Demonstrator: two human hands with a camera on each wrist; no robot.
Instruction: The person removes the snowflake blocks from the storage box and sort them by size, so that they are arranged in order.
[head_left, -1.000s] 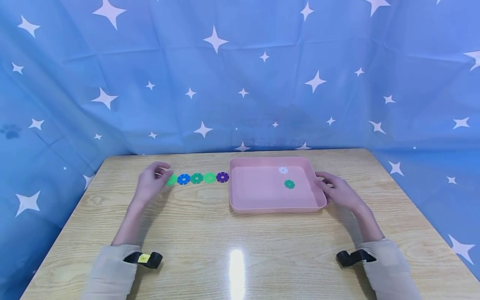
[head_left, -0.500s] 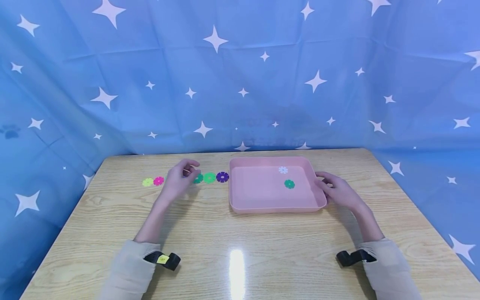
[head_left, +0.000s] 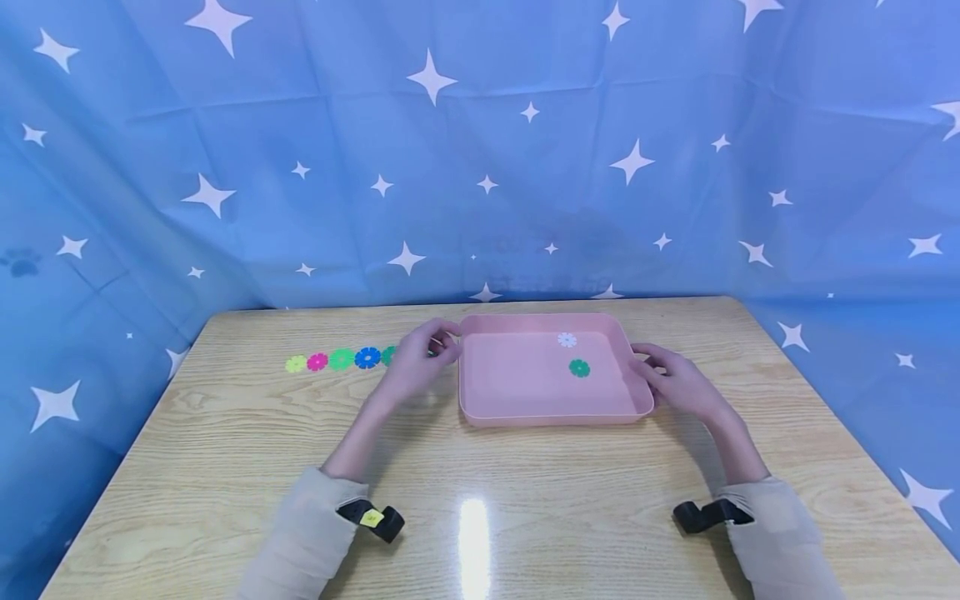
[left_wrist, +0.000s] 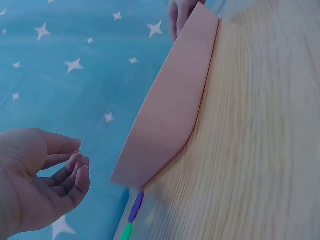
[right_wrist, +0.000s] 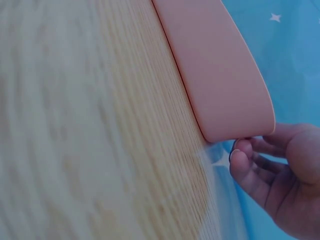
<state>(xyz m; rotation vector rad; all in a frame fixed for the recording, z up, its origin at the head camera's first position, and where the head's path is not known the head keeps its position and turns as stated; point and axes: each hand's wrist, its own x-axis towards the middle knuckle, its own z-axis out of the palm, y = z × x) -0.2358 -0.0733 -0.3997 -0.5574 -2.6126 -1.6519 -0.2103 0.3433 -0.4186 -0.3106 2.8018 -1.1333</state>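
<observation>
In the head view my left hand (head_left: 422, 357) hovers over the right end of a row of flower-shaped plastic discs, its fingertips close to the left rim of a pink tray (head_left: 517, 367). Its fingers are loosely bent with nothing between them in the left wrist view. It covers part of the row from above, but a purple disc (left_wrist: 136, 206) and a light green disc (left_wrist: 127, 231) show beside the tray there. My right hand (head_left: 677, 382) holds the tray's right side wall, thumb at the rim. Inside the tray lie a white disc (head_left: 567, 340) and a green disc (head_left: 579, 368).
Further left in the row are a yellow disc (head_left: 296, 363), a pink disc (head_left: 317, 362), another light green disc (head_left: 342, 359) and a blue disc (head_left: 367, 357). The wooden table (head_left: 570, 500) ends at a blue starry curtain (head_left: 480, 150) behind the tray.
My left hand has moved right along the row to the tray's left edge, uncovering the yellow, pink, light green and blue discs. The right hand and the tray have stayed in place.
</observation>
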